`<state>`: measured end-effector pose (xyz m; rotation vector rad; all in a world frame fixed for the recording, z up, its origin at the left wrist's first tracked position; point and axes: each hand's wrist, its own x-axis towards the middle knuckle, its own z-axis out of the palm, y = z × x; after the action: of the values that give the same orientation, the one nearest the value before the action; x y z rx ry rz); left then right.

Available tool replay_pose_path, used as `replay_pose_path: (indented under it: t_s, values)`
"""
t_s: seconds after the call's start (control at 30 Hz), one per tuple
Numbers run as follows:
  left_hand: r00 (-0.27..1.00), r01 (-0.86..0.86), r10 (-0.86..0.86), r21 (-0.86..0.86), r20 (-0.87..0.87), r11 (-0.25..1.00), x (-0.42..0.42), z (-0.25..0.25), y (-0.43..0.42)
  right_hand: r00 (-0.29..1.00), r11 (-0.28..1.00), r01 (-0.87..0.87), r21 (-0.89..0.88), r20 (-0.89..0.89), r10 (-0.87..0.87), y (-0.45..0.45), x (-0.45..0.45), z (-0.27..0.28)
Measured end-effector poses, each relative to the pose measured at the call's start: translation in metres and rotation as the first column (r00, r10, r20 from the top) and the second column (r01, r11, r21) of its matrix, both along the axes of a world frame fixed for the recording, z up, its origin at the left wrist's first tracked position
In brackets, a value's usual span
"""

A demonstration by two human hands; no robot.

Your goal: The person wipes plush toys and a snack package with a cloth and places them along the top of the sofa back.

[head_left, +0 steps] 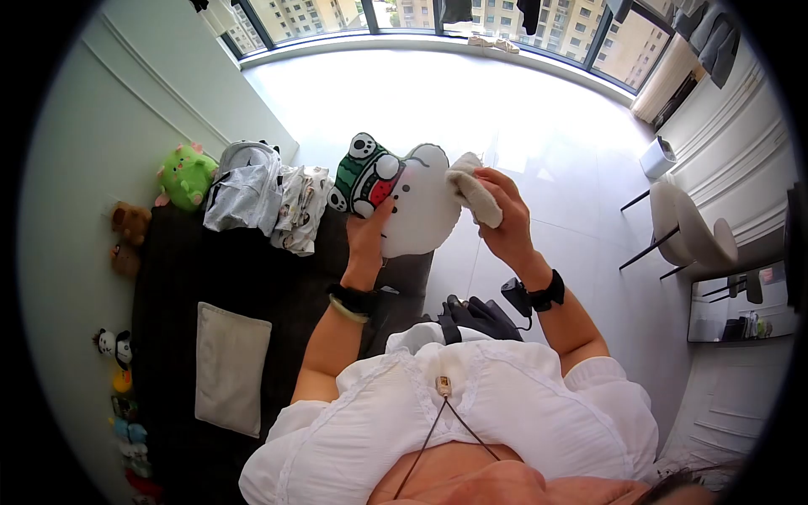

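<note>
My left hand (367, 240) grips a flat, character-shaped plush cushion (427, 215) by its lower left side, thumb on the front. The cushion has a white face with dark eyes and a green-and-black striped part with a red patch and white paws. My right hand (512, 225) is closed on a crumpled beige cloth (475, 195). That cloth is against the cushion's right edge, by the white head. Both hands are raised in front of my body, and black bands circle both wrists.
On the dark sofa (172, 295) are a beige cushion (232, 370), a silver backpack (244, 194) and folded patterned fabric (300, 210). A green plush toy (187, 175) and several smaller toys line its back. Rightward stand a chair (686, 231), a white bin (658, 157) and a mirror (736, 303).
</note>
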<state>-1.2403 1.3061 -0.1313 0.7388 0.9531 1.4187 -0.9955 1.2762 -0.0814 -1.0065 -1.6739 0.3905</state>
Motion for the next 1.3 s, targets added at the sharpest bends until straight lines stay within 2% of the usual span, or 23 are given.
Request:
replay_pose_path:
  t_s: [0.03, 0.07, 0.1, 0.17, 0.2, 0.23, 0.27, 0.3, 0.37, 0.53, 0.57, 0.63, 0.8, 0.9, 0.93, 1.03, 1.07, 1.17, 1.2, 1.23, 1.3]
  values:
    - [0.999, -0.023, 0.024, 0.03, -0.038, 0.999, 0.0, 0.002, 0.0, 0.977, 0.992, -0.04, 0.117, 0.211, 0.015, -0.004, -0.005, -0.005]
    - [0.996, -0.046, 0.05, 0.06, -0.075, 0.997, -0.001, 0.005, 0.0, 0.944, 0.995, -0.079, 0.059, 0.325, 0.056, -0.016, -0.009, -0.009]
    - [0.991, -0.067, 0.077, 0.088, -0.113, 0.994, -0.005, 0.009, 0.0, 0.899, 0.993, -0.12, -0.005, 0.423, 0.111, -0.02, -0.001, -0.025]
    - [0.99, -0.113, 0.114, -0.022, 0.078, 0.993, -0.03, 0.015, 0.002, 0.851, 0.951, -0.089, -0.295, 0.473, 0.227, -0.024, 0.018, -0.055]
    - [0.976, -0.125, 0.137, -0.081, 0.17, 0.989, -0.041, 0.017, 0.001, 0.864, 0.947, 0.016, -0.32, 0.481, 0.148, -0.025, 0.03, -0.064]
    - [0.986, -0.123, 0.127, -0.041, 0.112, 0.992, -0.047, 0.02, 0.002, 0.868, 0.932, 0.121, -0.341, 0.491, 0.067, -0.022, 0.04, -0.068]
    - [0.991, -0.121, 0.121, -0.003, 0.056, 0.993, -0.05, 0.02, 0.001, 0.921, 0.949, 0.126, -0.288, 0.39, -0.004, -0.019, 0.043, -0.055]
    - [0.994, -0.113, 0.113, 0.026, -0.004, 0.993, -0.051, 0.02, -0.004, 0.962, 0.926, 0.135, -0.352, 0.271, -0.037, -0.016, 0.045, -0.043]
    - [0.996, -0.074, 0.073, 0.012, 0.055, 0.997, -0.048, 0.022, -0.01, 0.979, 0.961, 0.131, -0.242, 0.182, -0.088, -0.004, 0.04, -0.021]
    - [0.983, 0.028, -0.024, -0.021, 0.182, 0.999, -0.044, 0.016, -0.007, 0.997, 0.981, 0.032, -0.191, 0.074, -0.018, -0.002, 0.019, 0.019]
    - [0.987, 0.027, -0.027, 0.001, 0.155, 1.0, -0.046, 0.016, -0.008, 0.999, 0.984, 0.019, -0.176, 0.037, -0.012, -0.002, 0.015, 0.023]
    - [0.994, 0.029, -0.033, 0.042, 0.101, 0.999, -0.045, 0.02, -0.011, 0.984, 0.977, -0.039, -0.209, 0.165, 0.075, -0.006, 0.013, 0.033]
    - [0.997, -0.076, 0.077, 0.112, -0.001, 0.991, -0.039, 0.035, -0.016, 0.884, 0.957, -0.125, -0.263, 0.407, 0.228, -0.009, 0.009, 0.046]
    - [0.997, -0.065, 0.07, 0.121, -0.039, 0.99, -0.042, 0.044, -0.022, 0.948, 0.974, -0.038, -0.221, 0.299, 0.105, 0.002, 0.002, 0.036]
    - [0.997, -0.05, 0.056, 0.118, -0.048, 0.992, -0.045, 0.047, -0.025, 0.942, 0.921, -0.128, -0.367, 0.246, 0.229, 0.01, 0.008, 0.033]
    - [0.99, 0.078, -0.058, 0.15, -0.13, 0.986, -0.053, 0.07, -0.03, 0.914, 0.784, -0.365, -0.502, -0.033, 0.404, 0.023, 0.008, 0.028]
    - [0.972, 0.132, -0.103, 0.129, -0.213, 0.983, -0.058, 0.074, -0.029, 0.877, 0.669, -0.443, -0.596, -0.134, 0.462, 0.023, 0.009, 0.04]
    - [0.87, 0.258, -0.217, 0.034, -0.442, 0.965, -0.066, 0.09, -0.024, 0.774, 0.512, -0.598, -0.617, -0.276, 0.57, 0.025, 0.007, 0.042]
    - [0.826, 0.271, -0.232, 0.001, -0.513, 0.963, -0.062, 0.103, -0.025, 0.825, 0.521, -0.488, -0.701, -0.175, 0.538, 0.03, 0.003, 0.033]
    - [0.775, 0.28, -0.246, -0.033, -0.582, 0.959, -0.06, 0.11, -0.023, 0.834, 0.506, -0.477, -0.718, -0.189, 0.518, 0.029, -0.001, 0.028]
    - [0.762, 0.251, -0.182, 0.025, -0.621, 0.968, -0.062, 0.103, -0.014, 0.85, 0.476, -0.459, -0.75, -0.214, 0.482, 0.027, -0.009, 0.023]
